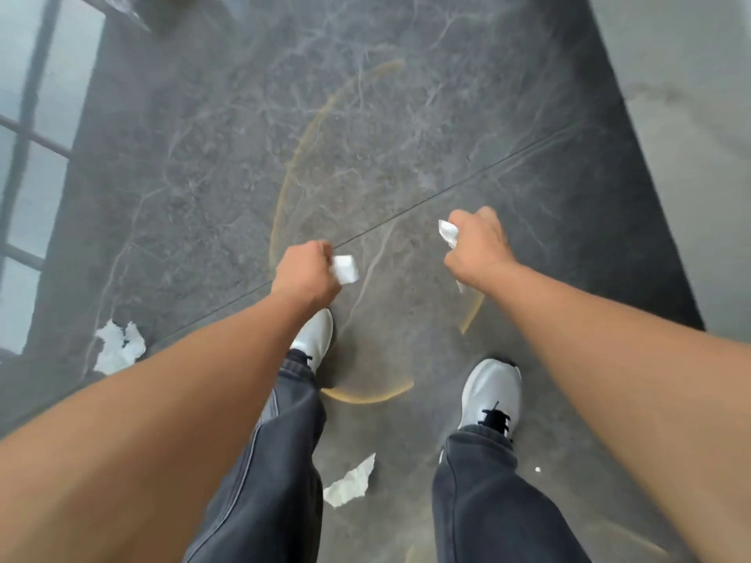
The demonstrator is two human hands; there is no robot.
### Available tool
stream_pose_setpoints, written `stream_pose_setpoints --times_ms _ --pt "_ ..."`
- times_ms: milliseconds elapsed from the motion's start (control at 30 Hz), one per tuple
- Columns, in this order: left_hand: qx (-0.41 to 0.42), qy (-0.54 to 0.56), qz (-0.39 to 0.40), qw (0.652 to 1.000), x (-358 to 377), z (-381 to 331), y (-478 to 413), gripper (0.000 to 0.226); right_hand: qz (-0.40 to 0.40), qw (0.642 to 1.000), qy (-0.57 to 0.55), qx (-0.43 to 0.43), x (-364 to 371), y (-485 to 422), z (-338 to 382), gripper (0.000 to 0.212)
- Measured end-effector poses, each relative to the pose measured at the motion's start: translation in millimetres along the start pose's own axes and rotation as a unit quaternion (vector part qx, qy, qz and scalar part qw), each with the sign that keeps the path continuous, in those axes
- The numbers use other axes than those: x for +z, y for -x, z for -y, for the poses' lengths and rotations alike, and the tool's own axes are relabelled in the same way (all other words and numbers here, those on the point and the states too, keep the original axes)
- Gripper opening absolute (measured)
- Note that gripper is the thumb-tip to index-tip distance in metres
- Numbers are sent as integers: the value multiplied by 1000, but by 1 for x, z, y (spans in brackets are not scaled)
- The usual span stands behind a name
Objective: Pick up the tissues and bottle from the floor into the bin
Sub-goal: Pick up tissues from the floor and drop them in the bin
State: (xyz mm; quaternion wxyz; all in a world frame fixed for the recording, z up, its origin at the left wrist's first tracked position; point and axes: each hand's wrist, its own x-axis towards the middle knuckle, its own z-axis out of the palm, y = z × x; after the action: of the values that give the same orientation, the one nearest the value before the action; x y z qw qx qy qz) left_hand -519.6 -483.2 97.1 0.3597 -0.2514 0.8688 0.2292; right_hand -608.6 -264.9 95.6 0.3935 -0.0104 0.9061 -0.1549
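Note:
My left hand point(305, 274) is closed around a crumpled white tissue point(345, 269) that sticks out to the right of the fist. My right hand point(477, 247) grips another white tissue point(448, 232), with a strip of it hanging below the wrist. Both hands are held out in front of me above the grey marble floor. A crumpled tissue point(118, 347) lies on the floor at the left, partly behind my left forearm. A further tissue point(350, 481) lies between my legs. No bottle and no bin show in this view.
My two feet in white shoes point(491, 396) stand on the marble floor, which has a thin gold ring inlay point(296, 156). A glass wall with dark frames point(32, 115) runs along the left. A pale wall point(691, 115) rises on the right.

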Motion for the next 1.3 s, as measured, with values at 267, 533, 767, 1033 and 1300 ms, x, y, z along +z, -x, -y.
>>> stream_pose_setpoints --times_ms 267,533,767,1033,1300 --pt "-13 86 -22 996 -9 -92 99 10 15 997 23 -67 -80 94 -2 18" --pt "44 48 -8 998 21 -108 179 9 -22 1000 1 -20 -73 176 -62 13" --pt "107 -34 12 994 68 -83 253 24 -38 998 -17 54 5 287 -142 15" --pt "187 -139 58 971 116 -14 444 32 -56 977 -118 168 145 497 -197 15" --pt "208 -206 70 953 215 9 587 25 -63 943 -250 210 232 680 -232 23"
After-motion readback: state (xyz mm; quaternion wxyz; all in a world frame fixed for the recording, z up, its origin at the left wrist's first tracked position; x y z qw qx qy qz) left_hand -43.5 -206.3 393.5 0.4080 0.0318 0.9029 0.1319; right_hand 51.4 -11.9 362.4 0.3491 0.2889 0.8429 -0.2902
